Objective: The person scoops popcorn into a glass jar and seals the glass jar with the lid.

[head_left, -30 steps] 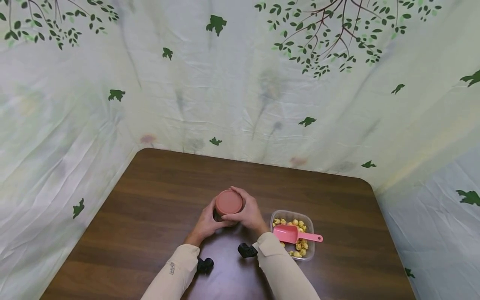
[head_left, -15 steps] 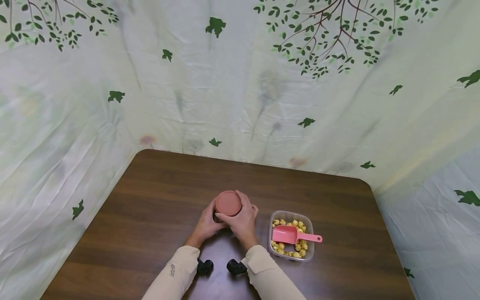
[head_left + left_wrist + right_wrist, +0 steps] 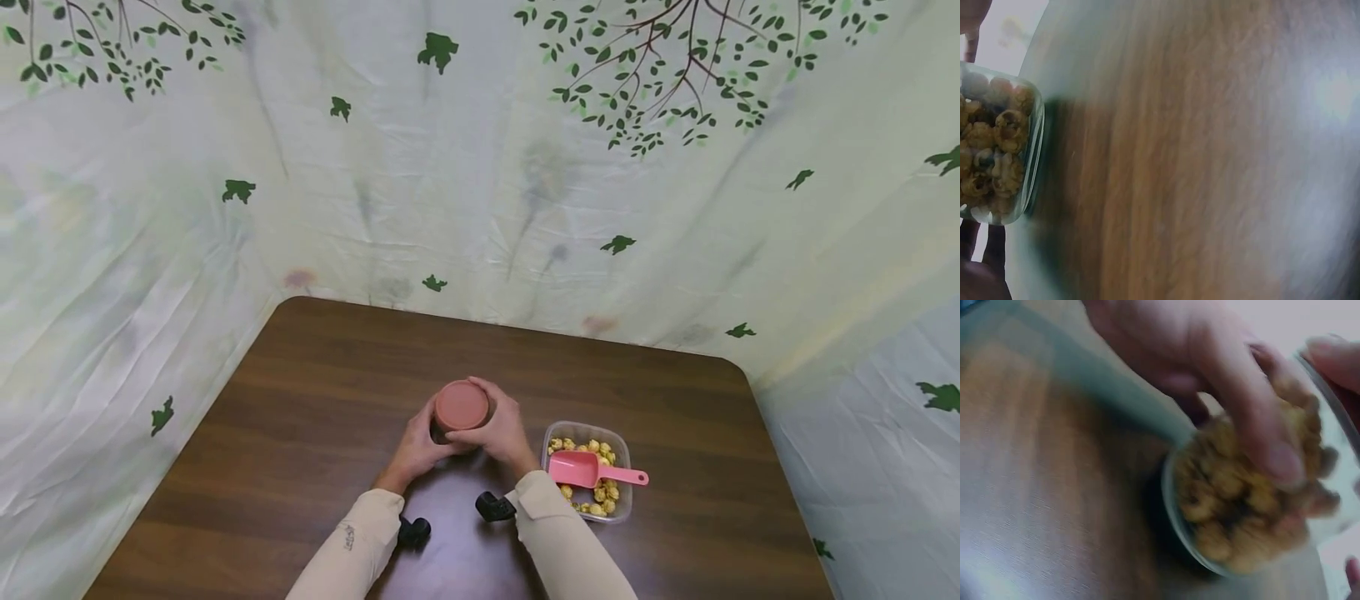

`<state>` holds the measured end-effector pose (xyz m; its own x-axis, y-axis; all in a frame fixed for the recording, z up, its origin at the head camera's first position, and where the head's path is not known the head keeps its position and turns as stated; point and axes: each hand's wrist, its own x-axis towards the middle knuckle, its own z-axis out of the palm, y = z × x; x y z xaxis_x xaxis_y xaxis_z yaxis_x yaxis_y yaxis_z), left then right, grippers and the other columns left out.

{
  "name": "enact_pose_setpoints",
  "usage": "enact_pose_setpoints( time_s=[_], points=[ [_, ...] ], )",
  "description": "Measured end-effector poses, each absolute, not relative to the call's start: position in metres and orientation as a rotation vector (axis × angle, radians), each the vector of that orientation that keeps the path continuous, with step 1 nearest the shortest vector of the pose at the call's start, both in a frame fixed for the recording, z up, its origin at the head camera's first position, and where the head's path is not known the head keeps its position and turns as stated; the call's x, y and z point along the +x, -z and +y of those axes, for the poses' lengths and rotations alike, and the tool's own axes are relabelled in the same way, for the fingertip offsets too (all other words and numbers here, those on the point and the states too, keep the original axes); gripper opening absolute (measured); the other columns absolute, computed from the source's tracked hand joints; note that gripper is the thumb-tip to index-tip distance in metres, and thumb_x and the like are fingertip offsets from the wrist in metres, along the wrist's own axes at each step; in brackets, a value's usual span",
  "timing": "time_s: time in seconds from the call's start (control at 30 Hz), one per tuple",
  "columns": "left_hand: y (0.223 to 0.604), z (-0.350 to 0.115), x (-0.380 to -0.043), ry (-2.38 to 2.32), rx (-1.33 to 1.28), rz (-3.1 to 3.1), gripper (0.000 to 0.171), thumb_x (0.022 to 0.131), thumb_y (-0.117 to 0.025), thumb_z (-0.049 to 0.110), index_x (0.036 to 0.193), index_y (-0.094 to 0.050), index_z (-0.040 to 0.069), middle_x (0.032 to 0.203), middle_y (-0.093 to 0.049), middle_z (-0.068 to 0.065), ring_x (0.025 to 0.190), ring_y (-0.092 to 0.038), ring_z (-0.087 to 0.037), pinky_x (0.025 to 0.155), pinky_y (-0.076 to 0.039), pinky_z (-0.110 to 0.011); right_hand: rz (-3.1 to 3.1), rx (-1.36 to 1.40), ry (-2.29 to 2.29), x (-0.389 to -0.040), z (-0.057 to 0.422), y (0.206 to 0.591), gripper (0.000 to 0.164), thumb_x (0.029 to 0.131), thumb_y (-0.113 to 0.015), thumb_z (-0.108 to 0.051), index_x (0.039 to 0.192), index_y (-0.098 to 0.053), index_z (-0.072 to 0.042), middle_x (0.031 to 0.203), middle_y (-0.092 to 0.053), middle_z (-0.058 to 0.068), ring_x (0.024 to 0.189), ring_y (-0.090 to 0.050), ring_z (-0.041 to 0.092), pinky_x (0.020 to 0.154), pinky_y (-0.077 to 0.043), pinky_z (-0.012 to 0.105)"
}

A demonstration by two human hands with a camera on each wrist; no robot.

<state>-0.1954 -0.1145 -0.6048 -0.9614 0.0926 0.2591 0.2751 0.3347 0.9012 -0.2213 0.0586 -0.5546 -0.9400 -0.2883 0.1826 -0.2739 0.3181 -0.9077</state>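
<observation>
A clear jar [image 3: 1235, 512] packed with caramel popcorn stands between my two hands, its round pink lid [image 3: 461, 406] facing up in the head view. My left hand [image 3: 422, 446] grips the jar's glass side, and its thumb shows across the glass in the right wrist view. On the lid's right side is my right hand [image 3: 501, 427], with thumb in front and fingers behind, holding the lid's rim. The left wrist view shows the jar's glass wall and popcorn at the left edge. Whether the jar's base touches the table cannot be told.
Right of the hands, a clear plastic container [image 3: 626, 500] holds loose popcorn [image 3: 600, 506]. A pink scoop [image 3: 576, 469] lies across it, handle over the right rim. The brown wooden table [image 3: 337, 350] meets a leaf-printed cloth backdrop [image 3: 480, 183] behind.
My right hand turned inward over the lid half a second ago, then swung back out to the right side, as it was earlier. My left hand keeps its grip on the jar.
</observation>
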Motion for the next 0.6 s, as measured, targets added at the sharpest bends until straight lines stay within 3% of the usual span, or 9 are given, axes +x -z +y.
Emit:
enact_pose_setpoints(
  time_s=[0.17,0.27,0.4,0.6],
  points=[
    [0.606,-0.113,-0.195,1.658,-0.340,-2.407,0.088,0.064,-0.090,0.014,0.139,-0.044,0.004,0.132,-0.056,-0.017,0.122,-0.051,-0.032,0.104,-0.037,-0.053,2.798,-0.329,1.759,-0.206,0.042,0.559,0.087,0.052,-0.095,-0.035,0.129,-0.059,-0.018,0.123,-0.063,0.000,0.106,-0.054,0.022,0.098,-0.030,0.044],
    [0.606,-0.113,-0.195,1.652,-0.360,-2.404,0.087,0.065,-0.090,0.013,0.139,-0.044,0.004,0.131,-0.057,-0.017,0.121,-0.052,-0.033,0.102,-0.039,-0.054,2.857,-0.249,1.772,-0.200,0.035,0.560,0.088,0.054,-0.094,-0.037,0.130,-0.057,-0.015,0.125,-0.061,0.003,0.106,-0.054,0.025,0.096,-0.026,0.046],
    [0.605,-0.114,-0.195,1.653,-0.366,-2.413,0.087,0.066,-0.090,0.013,0.139,-0.044,0.003,0.132,-0.056,-0.019,0.122,-0.051,-0.035,0.103,-0.038,-0.055,2.815,-0.292,1.746,-0.201,0.038,0.558,0.092,0.055,-0.094,-0.036,0.134,-0.053,-0.012,0.128,-0.059,0.004,0.110,-0.054,0.027,0.098,-0.030,0.049],
    [0.603,-0.114,-0.196,1.629,-0.338,-2.454,0.088,0.065,-0.089,0.016,0.139,-0.043,0.001,0.133,-0.054,-0.020,0.124,-0.050,-0.035,0.106,-0.035,-0.053,2.483,-0.527,1.798,-0.216,0.055,0.555,0.095,0.059,-0.094,-0.017,0.141,-0.045,-0.010,0.132,-0.057,0.006,0.117,-0.054,0.026,0.101,-0.041,0.048]
  ],
)
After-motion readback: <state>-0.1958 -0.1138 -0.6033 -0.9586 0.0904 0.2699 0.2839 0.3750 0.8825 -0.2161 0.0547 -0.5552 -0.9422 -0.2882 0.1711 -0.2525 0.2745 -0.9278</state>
